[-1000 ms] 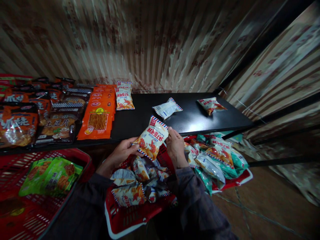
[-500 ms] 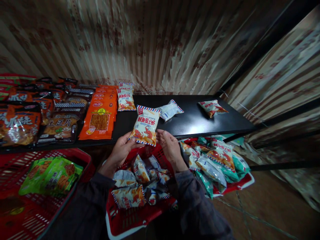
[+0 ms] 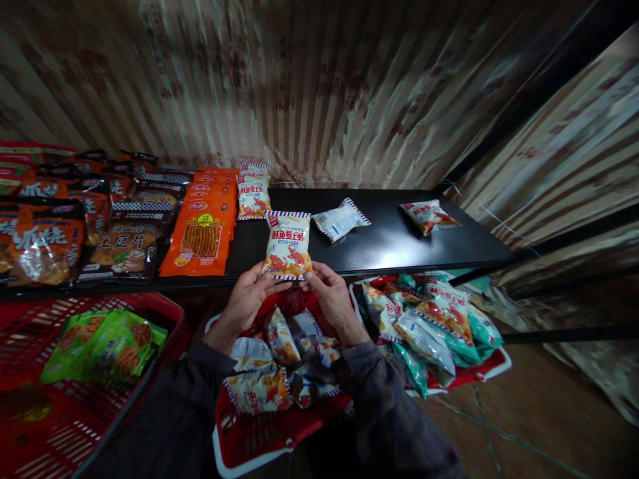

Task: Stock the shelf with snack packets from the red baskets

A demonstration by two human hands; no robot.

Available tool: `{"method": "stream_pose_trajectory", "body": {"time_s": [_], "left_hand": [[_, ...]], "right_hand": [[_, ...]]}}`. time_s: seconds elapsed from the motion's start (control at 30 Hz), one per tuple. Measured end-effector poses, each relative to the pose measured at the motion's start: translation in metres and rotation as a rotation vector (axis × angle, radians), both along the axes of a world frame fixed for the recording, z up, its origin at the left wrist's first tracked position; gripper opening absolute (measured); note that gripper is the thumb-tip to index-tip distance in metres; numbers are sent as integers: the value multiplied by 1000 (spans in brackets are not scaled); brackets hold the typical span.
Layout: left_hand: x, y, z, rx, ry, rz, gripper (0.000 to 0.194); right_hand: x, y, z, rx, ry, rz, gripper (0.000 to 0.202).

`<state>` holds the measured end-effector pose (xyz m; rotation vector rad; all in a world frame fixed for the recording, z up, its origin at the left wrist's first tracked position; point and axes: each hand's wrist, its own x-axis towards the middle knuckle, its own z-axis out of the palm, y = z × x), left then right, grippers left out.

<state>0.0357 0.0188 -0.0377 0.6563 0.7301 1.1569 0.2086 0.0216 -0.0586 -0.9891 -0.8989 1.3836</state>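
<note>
A white and orange snack bag [image 3: 287,246] is held upright by its lower corners at the front of the black shelf [image 3: 384,249]. My left hand [image 3: 248,298] grips its lower left corner, and my right hand [image 3: 331,293] pinches the lower right one. Behind and left of it, similar bags [image 3: 254,191] lie overlapping. To the right on the shelf are a bag turned back side up [image 3: 341,219] and a red and white bag [image 3: 429,216]. Beneath my hands, a red basket [image 3: 249,459] holds several bags of the same kind.
Orange packets [image 3: 200,229] and dark snack bags [image 3: 122,246] fill the shelf's left part. A red basket [image 3: 170,309] with green packets [image 3: 110,346] stands lower left. Another basket [image 3: 499,366] with mixed bags sits at right. A striped curtain [image 3: 299,100] hangs behind.
My right hand has moved in to the left and closed on the bag's lower right corner. The held bag is straighter and slightly further left, now apart from the back-side-up bag in view.
</note>
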Motion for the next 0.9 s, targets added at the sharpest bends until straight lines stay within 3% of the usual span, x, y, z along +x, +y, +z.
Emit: {"method": "stream_pose_trajectory", "body": {"time_s": [0.4,0.67,0.9], "left_hand": [[-1,-1,5,8,63,-3,38],[-7,7,9,7,35,138,45],[-15,16,3,1,67,367,40]], "right_hand": [[0,-3,4,-15,-112,-27,34],[1,-8,4,-15,-182,30,34],[1,-8,-3,-23,-209,93,32]]}}
